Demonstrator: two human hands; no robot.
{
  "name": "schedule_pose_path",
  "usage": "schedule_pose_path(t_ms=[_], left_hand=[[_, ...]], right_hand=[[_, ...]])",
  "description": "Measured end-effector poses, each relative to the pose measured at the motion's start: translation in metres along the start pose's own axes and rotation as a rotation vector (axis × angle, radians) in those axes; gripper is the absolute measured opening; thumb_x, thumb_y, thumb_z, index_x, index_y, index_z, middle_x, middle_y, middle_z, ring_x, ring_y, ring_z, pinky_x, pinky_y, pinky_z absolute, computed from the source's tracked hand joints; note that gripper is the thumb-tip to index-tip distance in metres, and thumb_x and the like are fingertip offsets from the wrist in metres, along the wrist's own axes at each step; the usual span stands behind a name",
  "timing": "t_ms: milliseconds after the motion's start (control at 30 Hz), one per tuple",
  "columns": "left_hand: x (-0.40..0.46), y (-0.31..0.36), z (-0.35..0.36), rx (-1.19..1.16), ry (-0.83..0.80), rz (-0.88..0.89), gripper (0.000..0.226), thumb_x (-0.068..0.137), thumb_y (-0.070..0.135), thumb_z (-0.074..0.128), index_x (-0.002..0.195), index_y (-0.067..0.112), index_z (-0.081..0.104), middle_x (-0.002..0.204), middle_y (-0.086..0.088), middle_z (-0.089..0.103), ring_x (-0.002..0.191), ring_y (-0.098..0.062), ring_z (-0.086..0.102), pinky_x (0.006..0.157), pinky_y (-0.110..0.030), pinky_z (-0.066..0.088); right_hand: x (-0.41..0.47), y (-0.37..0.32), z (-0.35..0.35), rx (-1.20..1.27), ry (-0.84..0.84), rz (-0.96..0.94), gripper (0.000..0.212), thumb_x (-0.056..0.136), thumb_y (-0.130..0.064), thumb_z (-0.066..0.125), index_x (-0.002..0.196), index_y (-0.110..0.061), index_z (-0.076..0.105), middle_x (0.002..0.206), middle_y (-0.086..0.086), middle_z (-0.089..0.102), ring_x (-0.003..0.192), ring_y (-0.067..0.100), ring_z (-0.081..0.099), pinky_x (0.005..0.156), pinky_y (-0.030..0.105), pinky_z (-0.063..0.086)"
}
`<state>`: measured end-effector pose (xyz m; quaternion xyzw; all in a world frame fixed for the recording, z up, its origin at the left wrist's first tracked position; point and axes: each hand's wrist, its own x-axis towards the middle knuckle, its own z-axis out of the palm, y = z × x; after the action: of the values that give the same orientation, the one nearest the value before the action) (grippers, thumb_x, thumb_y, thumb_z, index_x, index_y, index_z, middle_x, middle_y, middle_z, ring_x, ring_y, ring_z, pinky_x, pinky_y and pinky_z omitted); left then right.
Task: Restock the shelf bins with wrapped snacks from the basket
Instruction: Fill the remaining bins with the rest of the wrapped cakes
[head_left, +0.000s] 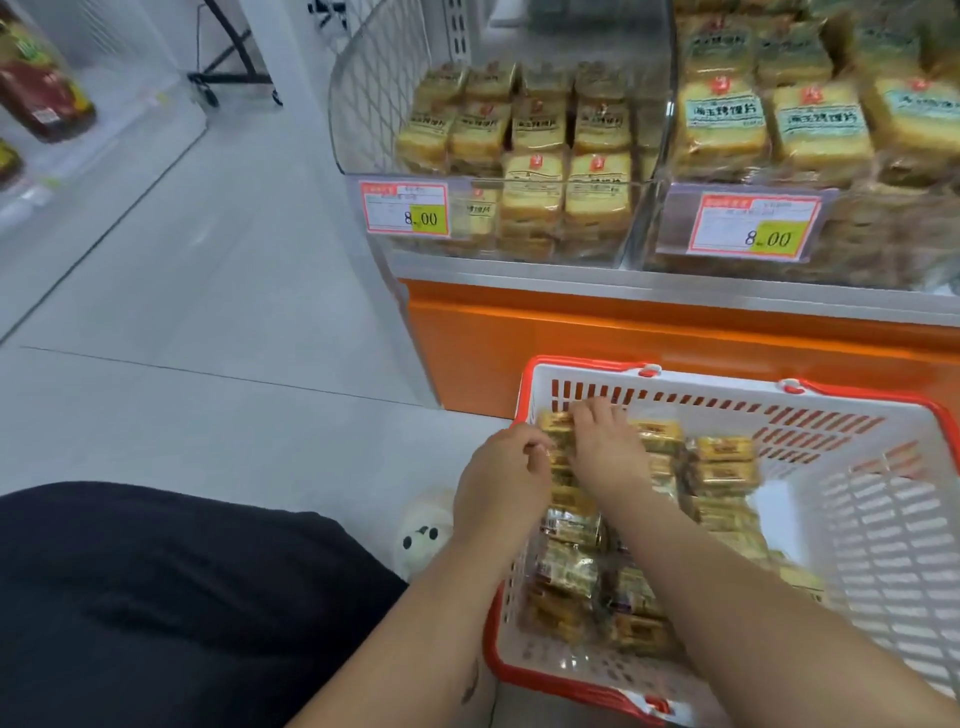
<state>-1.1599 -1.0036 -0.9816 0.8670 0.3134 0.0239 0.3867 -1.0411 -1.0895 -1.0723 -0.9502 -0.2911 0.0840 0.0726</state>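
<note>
Both hands reach into the white slotted plastic basket with an orange rim (878, 545), which stands on the pale floor (208, 312) just in front of the orange shelf base (623, 338). At the basket's far left corner the left hand (501, 480) curls its fingers round a stack of small gold-wrapped snacks (558, 441), and the right hand (602, 447) lies on the other side of that same stack with its fingers bent over the top, so the stack is pinched between the two. More gold-wrapped snacks (722, 462) lie loose across the basket's bottom, to the right of the hands and under the forearms. Above the basket, beyond the orange base, sit two clear plastic shelf bins: the left bin (498, 156) and the right bin (810, 156), both filled with yellow wrapped cake packets. Each bin carries a red-framed price tag (405, 208) reading 8.00. Left of the basket, near the left forearm, a white plush slipper (423, 530) shows beside dark clothing (182, 597).
</note>
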Motion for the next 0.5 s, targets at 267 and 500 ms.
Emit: schedule_pose_path(t_ms=[267,500], left_hand=[[0.003,0.000,-0.004,-0.182,0.023,-0.079,0.018,0.100,0.026,0.049,0.107,0.026,0.065,0.107,0.015,0.063,0.096,-0.006,0.059,0.079,-0.021,0.048],[-0.002,0.025,-0.033,-0.604,-0.145,-0.217,0.037,0.101,0.048,0.040,0.111,0.019,0.061,0.087,0.005,0.066,0.074,-0.009,0.060,0.067,-0.025,0.051]], right_hand=[[-0.042,0.012,-0.003,0.462,0.222,0.142,0.038,0.084,-0.010,0.066,0.121,-0.013,0.055,0.134,0.009,0.039,0.079,0.024,0.059,0.048,0.026,0.045],[-0.070,-0.022,-0.074,0.541,0.496,-0.165,0.050,0.066,0.014,0.066,0.109,-0.009,0.053,0.125,0.014,0.046,0.100,0.030,0.057,0.067,0.044,0.057]])
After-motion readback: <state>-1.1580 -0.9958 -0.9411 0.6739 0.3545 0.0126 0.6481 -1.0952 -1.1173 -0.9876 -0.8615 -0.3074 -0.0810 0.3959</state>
